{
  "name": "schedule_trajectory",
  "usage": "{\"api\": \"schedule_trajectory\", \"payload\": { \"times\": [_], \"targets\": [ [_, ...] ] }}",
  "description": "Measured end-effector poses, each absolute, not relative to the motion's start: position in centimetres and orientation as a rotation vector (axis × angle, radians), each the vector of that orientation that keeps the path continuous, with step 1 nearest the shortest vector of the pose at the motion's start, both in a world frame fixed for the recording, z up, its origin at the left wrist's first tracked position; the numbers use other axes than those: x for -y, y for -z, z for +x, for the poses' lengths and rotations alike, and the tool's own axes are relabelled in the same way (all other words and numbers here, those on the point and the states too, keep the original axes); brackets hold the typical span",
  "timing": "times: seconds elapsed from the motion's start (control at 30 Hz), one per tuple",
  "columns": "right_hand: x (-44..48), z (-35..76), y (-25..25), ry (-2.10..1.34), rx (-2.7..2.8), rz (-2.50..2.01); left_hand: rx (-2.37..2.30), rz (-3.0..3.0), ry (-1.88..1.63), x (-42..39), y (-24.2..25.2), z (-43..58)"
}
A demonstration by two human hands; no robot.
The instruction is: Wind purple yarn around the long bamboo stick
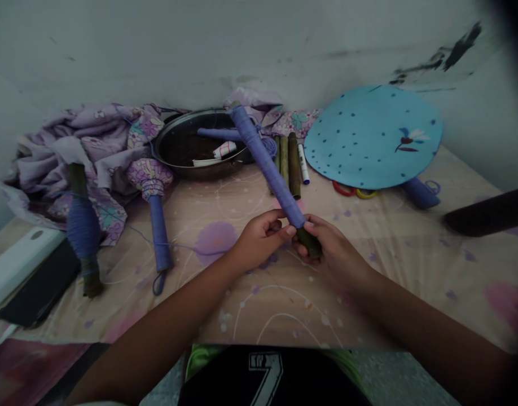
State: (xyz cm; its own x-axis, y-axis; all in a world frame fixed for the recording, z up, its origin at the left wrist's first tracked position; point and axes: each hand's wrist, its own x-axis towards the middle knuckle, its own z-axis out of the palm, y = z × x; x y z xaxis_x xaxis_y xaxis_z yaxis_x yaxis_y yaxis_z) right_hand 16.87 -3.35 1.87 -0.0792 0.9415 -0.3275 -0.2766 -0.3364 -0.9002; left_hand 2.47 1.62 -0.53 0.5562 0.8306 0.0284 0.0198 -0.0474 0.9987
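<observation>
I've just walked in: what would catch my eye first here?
A long stick wound in purple thread stands out first, held mid-view between the left hand and right hand. To the right lies a round blue disc with dark dots and a painted feather motif. At the back sits a metal bowl, with crumpled floral cloth on the left.

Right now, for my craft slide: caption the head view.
Left hand and right hand hold a bamboo stick wound with purple thread.
</observation>
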Motion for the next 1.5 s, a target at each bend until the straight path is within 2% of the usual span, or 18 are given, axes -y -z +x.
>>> {"api": "schedule_trajectory", "payload": {
  "times": [0.27,0.63,0.87,1.07,1.5],
  "targets": [
    [3.4,16.7,-1.4,-1.703,0.746,-1.061,-0.777,1.367,-0.828,-1.6,0.1,2.5],
    [3.4,17.0,-1.1,-1.568,0.727,-1.054,-0.772,1.310,-0.936,-1.5,0.1,2.4],
    [3.6,16.4,-0.1,-1.606,0.841,-0.945,-0.543,1.040,-0.723,-1.8,-0.2,2.1],
    [3.5,16.1,-0.1,-1.610,0.835,-0.904,-0.536,0.899,-0.691,-1.7,-0.3,2.2],
    [3.4,16.4,-0.2,-1.580,0.797,-0.952,-0.575,1.018,-0.838,-1.5,0.0,2.8]
  ]
}}
